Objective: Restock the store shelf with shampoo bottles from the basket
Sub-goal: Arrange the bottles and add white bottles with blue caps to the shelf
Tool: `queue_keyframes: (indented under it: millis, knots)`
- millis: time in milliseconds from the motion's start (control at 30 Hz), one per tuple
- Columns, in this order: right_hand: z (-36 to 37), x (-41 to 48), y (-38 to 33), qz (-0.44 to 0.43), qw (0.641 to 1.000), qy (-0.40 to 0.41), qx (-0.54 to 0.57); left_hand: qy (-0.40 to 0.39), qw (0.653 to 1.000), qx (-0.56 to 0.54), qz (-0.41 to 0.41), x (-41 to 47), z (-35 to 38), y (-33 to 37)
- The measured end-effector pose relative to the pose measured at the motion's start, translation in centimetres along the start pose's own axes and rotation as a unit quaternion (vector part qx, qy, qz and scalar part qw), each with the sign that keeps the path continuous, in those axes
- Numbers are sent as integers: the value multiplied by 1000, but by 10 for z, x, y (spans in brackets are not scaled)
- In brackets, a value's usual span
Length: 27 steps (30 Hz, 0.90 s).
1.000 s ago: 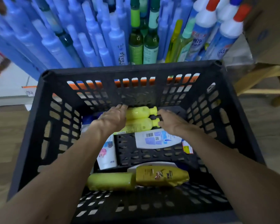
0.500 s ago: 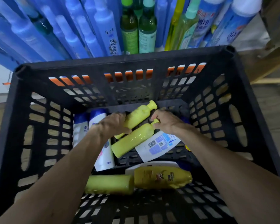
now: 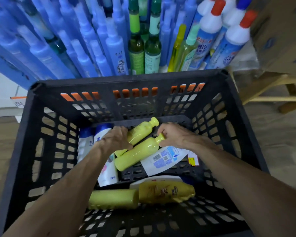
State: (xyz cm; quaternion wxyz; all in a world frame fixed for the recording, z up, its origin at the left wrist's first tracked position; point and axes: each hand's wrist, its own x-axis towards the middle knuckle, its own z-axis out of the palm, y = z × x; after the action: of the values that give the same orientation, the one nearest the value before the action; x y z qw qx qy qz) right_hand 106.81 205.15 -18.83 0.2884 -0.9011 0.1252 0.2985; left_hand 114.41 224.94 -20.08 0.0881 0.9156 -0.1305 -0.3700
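Both my hands reach into a black slatted basket (image 3: 29, 134). My left hand (image 3: 115, 139) grips the body of the upper yellow bottle (image 3: 142, 130), which tilts up to the right. My right hand (image 3: 173, 135) pinches the cap end of the lower yellow bottle (image 3: 137, 155). Under them lie a white bottle with a barcode (image 3: 162, 159) and two white bottles with blue caps (image 3: 99, 134). A yellow tube (image 3: 113, 199) and a golden-yellow shampoo bottle (image 3: 166, 192) lie at the basket's near side.
Behind the basket stands a packed shelf of blue bottles (image 3: 75, 45), green bottles (image 3: 143, 48) and white bottles with red caps (image 3: 229, 36). A cardboard box (image 3: 280, 36) on a wooden stand (image 3: 272, 89) is at the right. Wooden floor surrounds the basket.
The two yellow bottles lay flat a second ago; both hands have taken hold of them and tipped them up, cap ends raised to the right. The view has shifted slightly.
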Motion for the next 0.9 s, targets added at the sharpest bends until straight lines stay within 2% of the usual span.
queue_keyframes:
  millis: [133,300,567,767,900]
  knots:
    - [-21,-42,-48,-1,999,39,5,-28,997,-72,-18,-58,-37,8]
    - [-80,-133,-118,11,995,80,-64,-10,997,-59,-53,-174,-123,25]
    - [-300,-346,-247,27,984,148,-94,30,992,-111,-43,-407,-346,95]
    - [-496,-495,-376,-36,970,210,-115,105,988,-111,-18,-567,-545,170]
    - [-596,-572,-439,-82,959,251,-102,158,979,-131,16,-645,-638,211]
